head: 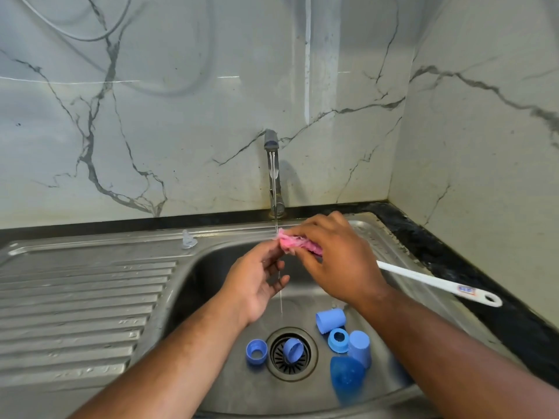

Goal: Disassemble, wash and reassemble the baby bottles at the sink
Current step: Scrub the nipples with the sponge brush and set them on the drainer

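Right hand (335, 261) grips the brush (429, 280) by its pink bristles (295, 244), fingers curled round the head. Left hand (257, 285) is palm up with fingertips at the bristle tip; pinch or bare touch, cannot tell. Both are held above the drain (308, 362), in the thin water (276, 220) from the tap (273, 173) behind it. Risks: the grip is on wet, soft bristles rather than the handle, so a slip would likely drop the brush onto the parts by the drain. The white handle reaches far right of the drain over the sink (90, 246) rim, where a knock could lever it loose. One ring (292, 349) stands on edge on the drain grate and could slow the outflow or wedge if pressed. The nipple (189, 239), on the ledge far up-left of the drain, is clear and easily missed. Parts are blue plastic, all separated. Second ring (256, 352) lies just left of the drain, opening up. Right of the drain, closely bunched: cap (330, 319) on its side, third ring (338, 339), second cap (360, 347). Dark piece (346, 375), translucent blue, lies lower right of the drain, blurred. No bottle body made out.
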Motion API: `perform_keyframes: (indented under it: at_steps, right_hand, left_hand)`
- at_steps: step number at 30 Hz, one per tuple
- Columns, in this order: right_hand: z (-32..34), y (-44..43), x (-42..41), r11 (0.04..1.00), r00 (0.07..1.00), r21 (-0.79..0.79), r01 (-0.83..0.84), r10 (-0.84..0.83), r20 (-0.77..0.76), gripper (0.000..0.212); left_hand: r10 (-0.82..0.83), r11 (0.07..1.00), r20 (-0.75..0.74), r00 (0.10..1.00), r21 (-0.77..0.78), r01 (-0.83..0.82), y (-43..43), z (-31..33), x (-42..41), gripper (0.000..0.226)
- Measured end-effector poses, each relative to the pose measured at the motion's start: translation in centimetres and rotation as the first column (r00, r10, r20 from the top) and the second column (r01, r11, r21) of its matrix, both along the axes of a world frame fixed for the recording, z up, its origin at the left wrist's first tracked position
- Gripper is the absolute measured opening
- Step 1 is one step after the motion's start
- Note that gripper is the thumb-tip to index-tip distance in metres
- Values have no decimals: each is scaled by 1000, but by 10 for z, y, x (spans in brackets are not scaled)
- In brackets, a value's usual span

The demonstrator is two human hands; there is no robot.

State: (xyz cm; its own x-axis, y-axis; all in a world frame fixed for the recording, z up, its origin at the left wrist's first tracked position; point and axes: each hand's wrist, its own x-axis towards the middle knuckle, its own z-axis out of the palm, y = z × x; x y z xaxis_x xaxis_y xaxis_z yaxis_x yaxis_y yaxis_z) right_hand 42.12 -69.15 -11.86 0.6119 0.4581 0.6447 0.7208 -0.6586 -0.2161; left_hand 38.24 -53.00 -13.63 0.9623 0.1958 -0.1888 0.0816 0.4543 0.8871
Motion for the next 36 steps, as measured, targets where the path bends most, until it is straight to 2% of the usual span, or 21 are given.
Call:
perform_keyframes:
  at_steps: [3,5,7,10,14,19,24,27,30,36]
  right_hand:
    - [2,-7,8,996,996,44,84,-83,-14,30]
    - [3,-7,6,992,994,62,107,-107,-7,29]
    - [4,-1,-1,998,998,32,54,-54,20,29]
    - [4,2,-5,1000,1000,-17,-13,13,21,29]
    - [8,-9,6,993,994,48,112,-112,-1,27]
    - [8,-2,-4,1000,1000,-14,-1,1,1,28]
    - [13,-18,12,978,979,62,200,-197,-42,25]
    - [14,-14,8,988,996,129,83,-79,-36,26]
    - [8,-6,3,990,997,133,-55,61,-39,26]
    - [5,-6,7,991,999,133,18,-13,-40,22]
  left_hand:
    - [-10,999,-14,1000,45,10,-2,-1,1,33]
    - [-13,999,-22,1000,46,14,-4,-2,2,30]
    - [-14,999,-15,1000,36,14,-3,-2,2,23]
    - [-13,1000,-4,1000,20,13,1,-2,2,25]
    - [-13,997,2,1000,75,13,-3,0,2,22]
    - [4,996,40,999,89,-8,-1,-4,0,16]
    - [0,974,109,994,225,-25,-2,-2,0,20]
    - [-11,960,126,992,280,-25,-4,-1,-1,27]
    - [-40,985,145,989,171,15,-6,0,-2,26]
    - [-140,975,164,976,194,107,-6,0,-2,26]
